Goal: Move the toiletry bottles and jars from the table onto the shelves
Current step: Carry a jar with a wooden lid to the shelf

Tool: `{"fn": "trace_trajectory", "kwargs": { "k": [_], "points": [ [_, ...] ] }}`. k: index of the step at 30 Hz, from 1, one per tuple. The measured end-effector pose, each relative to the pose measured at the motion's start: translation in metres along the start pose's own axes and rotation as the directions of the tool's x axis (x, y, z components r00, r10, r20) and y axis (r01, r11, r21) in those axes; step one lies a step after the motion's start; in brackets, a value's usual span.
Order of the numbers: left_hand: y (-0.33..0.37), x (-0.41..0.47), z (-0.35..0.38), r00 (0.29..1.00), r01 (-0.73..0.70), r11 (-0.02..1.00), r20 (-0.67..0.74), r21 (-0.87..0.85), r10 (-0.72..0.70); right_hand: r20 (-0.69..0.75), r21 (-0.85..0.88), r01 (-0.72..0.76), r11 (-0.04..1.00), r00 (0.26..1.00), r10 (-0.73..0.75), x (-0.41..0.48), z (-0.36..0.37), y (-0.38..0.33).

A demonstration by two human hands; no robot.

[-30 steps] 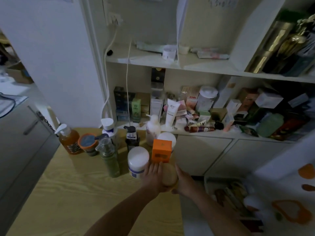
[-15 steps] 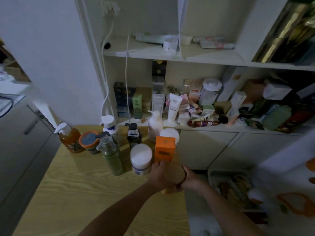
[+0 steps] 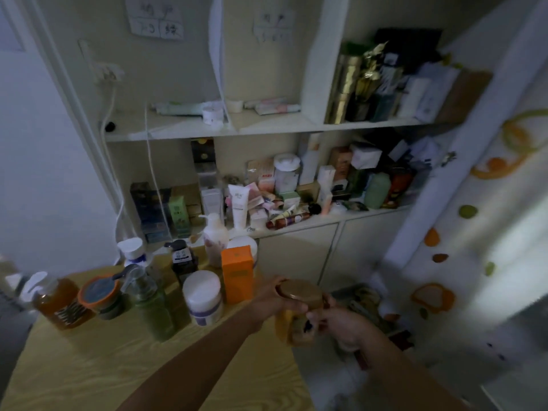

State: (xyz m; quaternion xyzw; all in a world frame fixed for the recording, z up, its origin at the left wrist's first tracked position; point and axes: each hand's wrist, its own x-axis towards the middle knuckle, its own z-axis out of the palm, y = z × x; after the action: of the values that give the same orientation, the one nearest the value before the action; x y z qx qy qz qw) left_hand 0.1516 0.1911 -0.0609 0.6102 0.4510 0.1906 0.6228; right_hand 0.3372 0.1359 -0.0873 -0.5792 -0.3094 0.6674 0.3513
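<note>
A tan jar with a brown lid [image 3: 296, 314] is held off the table's right edge between both hands. My left hand [image 3: 274, 302] grips its lid side from the left. My right hand [image 3: 341, 324] grips it from the right. On the wooden table [image 3: 89, 375] stand a white jar [image 3: 203, 296], an orange box [image 3: 237, 274], a green spray bottle [image 3: 151, 304], a black pump bottle [image 3: 184, 259], a white pump bottle [image 3: 215, 237], an orange-rimmed jar [image 3: 99, 295] and an amber pump bottle [image 3: 57, 302]. The shelves [image 3: 267, 129] rise behind.
The lower shelf [image 3: 326, 218] is crowded with boxes, tubes and bottles. The upper shelf holds a few tubes and a small tub [image 3: 212, 114], with bare board at its left. A white cable [image 3: 151, 161] hangs down in front. Closed cabinet doors [image 3: 296, 253] sit below.
Both hands have lifted the tan jar off the table and carried it slightly right, past the table's edge. The camera has tilted up toward the shelves.
</note>
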Motion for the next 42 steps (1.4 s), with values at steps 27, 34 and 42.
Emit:
{"fn": "trace_trajectory", "kwargs": {
  "k": [27, 34, 42],
  "points": [
    [-0.007, -0.327, 0.426, 0.355, -0.407, 0.909, 0.933, 0.092, 0.065, -0.910, 0.250, 0.511, 0.822, 0.414, 0.019, -0.567, 0.023, 0.306],
    [-0.030, -0.442, 0.562, 0.099, -0.461, 0.888, 0.995, 0.015, 0.035, -0.982, 0.186, 0.655, 0.732, 0.116, 0.146, -0.705, 0.053, 0.403],
    [-0.057, -0.554, 0.715, -0.038, -0.507, 0.862, 0.999, -0.025, 0.007, -0.962, 0.190, 0.617, 0.764, -0.037, 0.270, -0.843, 0.037, 0.494]
  ]
}}
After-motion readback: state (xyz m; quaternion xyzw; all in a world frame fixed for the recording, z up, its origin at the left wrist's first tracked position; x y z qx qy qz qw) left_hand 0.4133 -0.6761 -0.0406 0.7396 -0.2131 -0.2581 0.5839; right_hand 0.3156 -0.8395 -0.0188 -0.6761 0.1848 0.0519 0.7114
